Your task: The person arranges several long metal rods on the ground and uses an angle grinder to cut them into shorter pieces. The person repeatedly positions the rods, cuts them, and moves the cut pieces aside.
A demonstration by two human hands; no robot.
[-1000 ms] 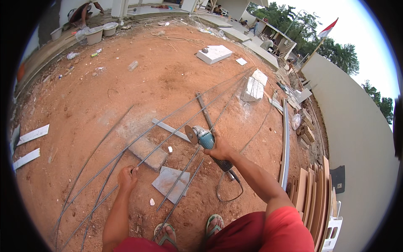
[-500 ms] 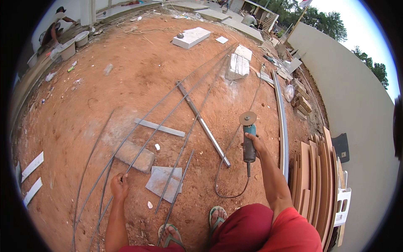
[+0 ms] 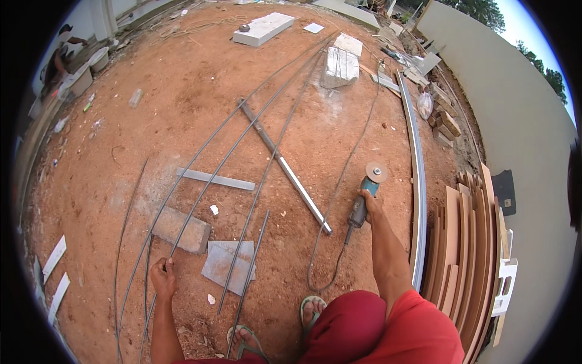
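My right hand grips a teal-and-black angle grinder off to my right, its cutting disc facing up and its cable looping down to the dirt. My left hand is closed on a long thin steel rod at lower left. Several similar rods run diagonally toward a pair of white blocks. Under and among them lie a concrete block, square grey tiles, a short grey metal strip and a longer metal bar.
A pale wall runs along the right, with stacked brown boards, long metal profiles and bricks beside it. A white slab lies at the back. A co-worker crouches by buckets at upper left.
My right hand has carried the grinder rightward, turning its disc upward. My left hand, still on the rod, appears lower and farther left as the view has shifted.
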